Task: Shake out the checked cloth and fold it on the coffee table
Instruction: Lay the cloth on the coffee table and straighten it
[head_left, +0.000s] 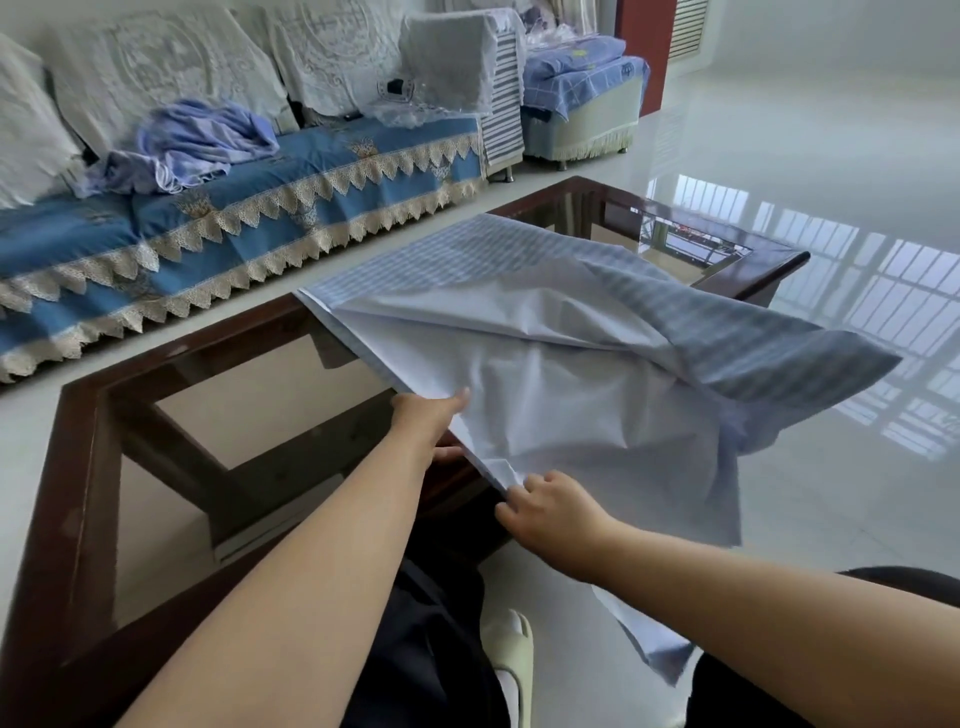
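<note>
The checked cloth (545, 374), pale blue with a plain white underside, lies partly spread over the right half of the coffee table (78, 467), a dark wooden frame with a glass top. Its right side billows up in the air and hangs past the table's edge. My left hand (434, 415) grips the cloth's near left edge, thumb on top. My right hand (550, 512) pinches the near corner of the cloth, just off the table's front edge.
A sofa (234, 218) with a blue lace-trimmed cover runs along the far side, with a crumpled lilac cloth (197, 145) on it. A covered stool (582, 104) stands at its right end. Glossy floor (805, 156) stretches to the right. My knees and a slipper (511, 654) are below.
</note>
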